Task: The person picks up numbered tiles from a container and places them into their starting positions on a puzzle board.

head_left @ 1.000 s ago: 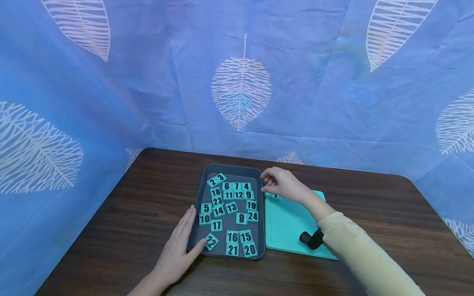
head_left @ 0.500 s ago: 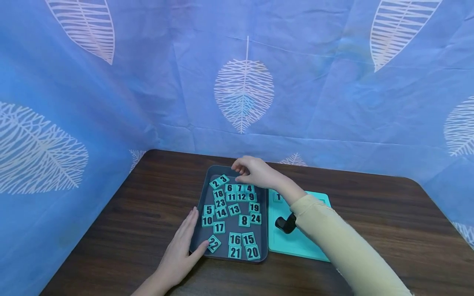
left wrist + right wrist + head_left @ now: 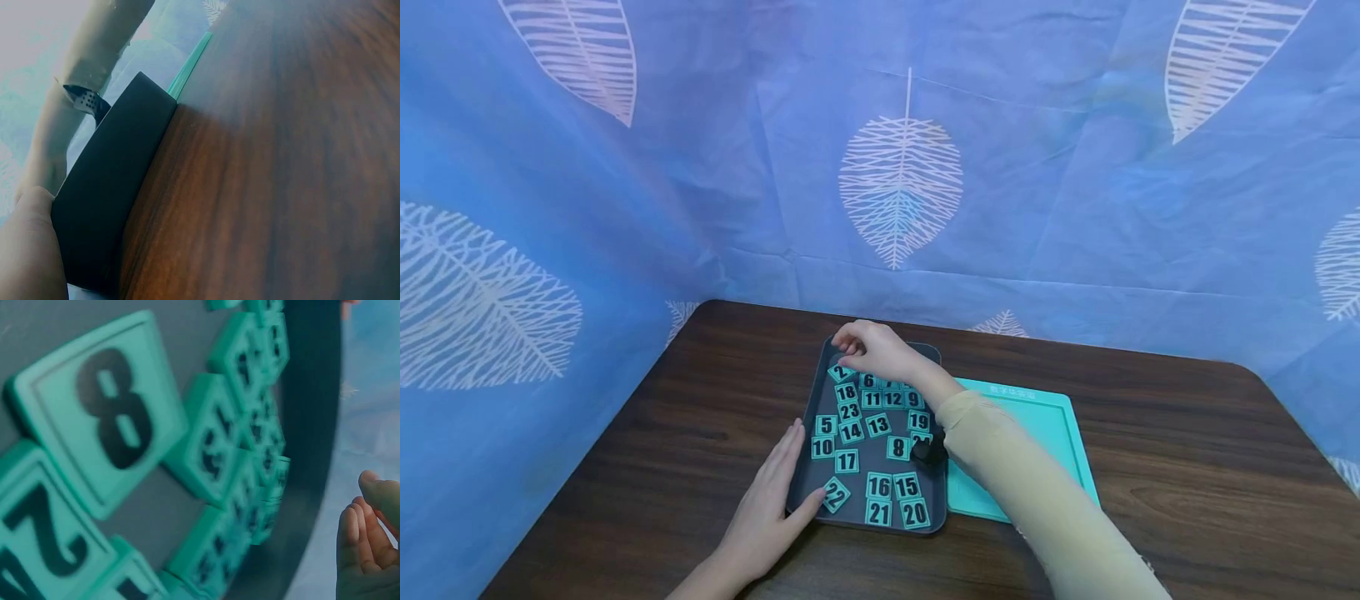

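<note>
A dark grey tray (image 3: 871,458) holds many teal number tiles, among them tile 2 (image 3: 840,372) and tile 22 (image 3: 835,495). My right hand (image 3: 880,350) hovers at the tray's far left, beside tile 2, and hides tile 3. The right wrist view shows a gap between thumb and fingers of the right hand (image 3: 375,540), with nothing held; tile 8 (image 3: 119,406) is close to that camera. My left hand (image 3: 767,500) rests along the tray's near left side with fingers straight, its thumb at the near corner by tile 22. The left wrist view shows that thumb against the tray wall (image 3: 112,187).
A teal shallow board (image 3: 1045,425) with a raised rim lies against the tray's right side, partly under my right sleeve (image 3: 1015,467). Both sit on a dark wooden table (image 3: 1172,433). A blue leaf-patterned cloth (image 3: 1030,208) hangs behind.
My right hand has moved left from above the teal board, where tile 1 lay, across the tray's far end to tile 2. My left hand has stayed at the tray's side.
</note>
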{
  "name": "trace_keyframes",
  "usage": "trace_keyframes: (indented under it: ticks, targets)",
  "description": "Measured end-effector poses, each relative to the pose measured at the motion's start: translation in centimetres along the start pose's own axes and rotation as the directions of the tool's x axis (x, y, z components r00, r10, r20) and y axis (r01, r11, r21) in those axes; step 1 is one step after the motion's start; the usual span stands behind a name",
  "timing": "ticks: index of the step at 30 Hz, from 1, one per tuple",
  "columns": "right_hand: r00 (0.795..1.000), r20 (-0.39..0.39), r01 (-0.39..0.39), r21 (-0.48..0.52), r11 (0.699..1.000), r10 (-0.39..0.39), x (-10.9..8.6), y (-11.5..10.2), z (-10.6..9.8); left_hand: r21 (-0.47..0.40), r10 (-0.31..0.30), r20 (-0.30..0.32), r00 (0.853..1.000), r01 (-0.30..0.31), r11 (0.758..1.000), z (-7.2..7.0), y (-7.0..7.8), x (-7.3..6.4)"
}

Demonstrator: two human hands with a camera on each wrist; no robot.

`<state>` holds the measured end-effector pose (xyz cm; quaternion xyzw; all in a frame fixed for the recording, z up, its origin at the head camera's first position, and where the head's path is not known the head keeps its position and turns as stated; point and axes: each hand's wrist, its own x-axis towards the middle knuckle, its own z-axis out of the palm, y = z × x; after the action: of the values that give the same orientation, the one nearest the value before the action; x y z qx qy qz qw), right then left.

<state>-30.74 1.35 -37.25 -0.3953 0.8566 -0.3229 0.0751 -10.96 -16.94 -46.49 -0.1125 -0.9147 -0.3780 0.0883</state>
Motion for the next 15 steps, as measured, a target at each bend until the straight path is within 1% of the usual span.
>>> trace_keyframes:
  ticks: [4, 8, 11, 15]
  targets:
    - [1.000, 0.004, -0.028, 0.035, 0.999, 0.028, 0.4, 0.9, 0.8, 0.003, -0.003, 0.000, 1.000, 0.003, 1.000, -0.1, 0.1, 0.0]
    - [1.000, -0.007, -0.030, 0.055, 0.998, 0.030, 0.6, 1.5, 1.4, -0.002, -0.013, 0.006, 1.000, 0.013, 1.000, -0.1, 0.2, 0.0]
    - [0.999, 0.001, -0.048, 0.029, 0.998, 0.048, 0.7, 1.8, 2.0, -0.004, -0.021, 0.011, 1.000, 0.021, 1.000, -0.1, 0.2, 0.0]
    - [0.994, 0.032, -0.099, -0.028, 0.995, 0.100, 0.7, 2.2, 2.7, -0.003, -0.025, 0.017, 1.000, 0.025, 1.000, 0.0, 0.3, 0.0]
